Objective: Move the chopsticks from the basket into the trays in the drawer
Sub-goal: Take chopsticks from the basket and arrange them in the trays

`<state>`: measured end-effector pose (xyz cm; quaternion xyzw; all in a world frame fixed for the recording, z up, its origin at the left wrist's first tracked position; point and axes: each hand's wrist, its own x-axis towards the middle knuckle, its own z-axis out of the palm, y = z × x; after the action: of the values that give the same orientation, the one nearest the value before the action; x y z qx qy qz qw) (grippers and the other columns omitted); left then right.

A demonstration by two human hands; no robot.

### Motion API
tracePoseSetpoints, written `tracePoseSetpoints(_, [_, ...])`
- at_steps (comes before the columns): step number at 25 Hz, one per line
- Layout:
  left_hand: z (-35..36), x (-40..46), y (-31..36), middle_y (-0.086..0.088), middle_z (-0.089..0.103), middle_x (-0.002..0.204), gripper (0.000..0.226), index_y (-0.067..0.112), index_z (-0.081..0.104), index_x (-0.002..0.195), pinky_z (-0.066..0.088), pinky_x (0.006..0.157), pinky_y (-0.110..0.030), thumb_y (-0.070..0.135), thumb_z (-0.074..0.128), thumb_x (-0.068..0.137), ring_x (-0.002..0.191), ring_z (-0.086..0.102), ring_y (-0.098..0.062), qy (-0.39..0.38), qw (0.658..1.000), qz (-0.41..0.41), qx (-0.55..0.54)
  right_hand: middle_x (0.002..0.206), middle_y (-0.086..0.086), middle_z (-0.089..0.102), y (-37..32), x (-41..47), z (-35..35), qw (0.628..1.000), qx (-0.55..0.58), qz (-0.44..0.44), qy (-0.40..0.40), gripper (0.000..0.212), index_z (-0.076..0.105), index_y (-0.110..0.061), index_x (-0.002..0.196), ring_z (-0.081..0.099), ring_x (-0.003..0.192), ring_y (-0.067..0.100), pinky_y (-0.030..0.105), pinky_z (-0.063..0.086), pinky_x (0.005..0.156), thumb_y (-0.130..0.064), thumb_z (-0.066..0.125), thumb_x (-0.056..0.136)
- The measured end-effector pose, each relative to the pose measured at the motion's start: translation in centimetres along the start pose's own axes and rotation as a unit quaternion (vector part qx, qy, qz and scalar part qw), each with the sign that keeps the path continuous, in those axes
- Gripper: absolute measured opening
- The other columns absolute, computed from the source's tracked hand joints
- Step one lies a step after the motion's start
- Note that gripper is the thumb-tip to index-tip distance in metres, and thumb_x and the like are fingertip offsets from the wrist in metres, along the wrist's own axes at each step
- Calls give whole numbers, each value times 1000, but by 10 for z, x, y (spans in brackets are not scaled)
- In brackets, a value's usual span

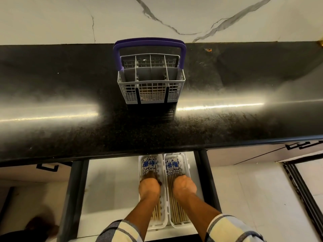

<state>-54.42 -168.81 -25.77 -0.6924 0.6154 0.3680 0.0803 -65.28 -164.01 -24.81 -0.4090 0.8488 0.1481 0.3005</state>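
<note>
Fingers of the left hand (149, 187) curled down onto the chopsticks (172, 189) in the left tray (142, 165), fingertips hidden, so pressing or gripping cannot be told; fingers of the right hand (184, 187) folded under into a fist over the sticks in the right tray (185, 160), grip likewise impossible to judge. No brand, label or readable writing anywhere. Chopsticks lying flat in both white trays, long axis running from the counter edge back toward the body, side by side; far ends decorated in blue and white floral pattern, near lengths plain pale wood. Trays touching each other, set at the right of the open drawer (111, 186) beneath the black countertop (244, 95). Grey mesh basket (151, 79) with purple handle upright on the countertop, well apart from the hands; no chopsticks visible above its rim.
</note>
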Motion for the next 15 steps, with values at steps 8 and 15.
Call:
tracePoseSetpoints(8, [-2,4,2,-9,68,111,22,15,59,118,57,88,-32,21,46,102,101,67,-22,-36,999,-20,15,106,6,69,-1,-4,6,1000,-6,9,-17,22,63,-10,109,68,92,16,27,55,82,-24,64,93])
tracePoseSetpoints(15, [-2,3,3,-10,66,118,23,14,56,122,54,85,-30,20,43,104,107,66,-24,-58,998,-25,26,103,5,70,1,-4,9,1000,0,2,-18,18,64,-11,107,69,89,15,26,55,80,-24,61,95])
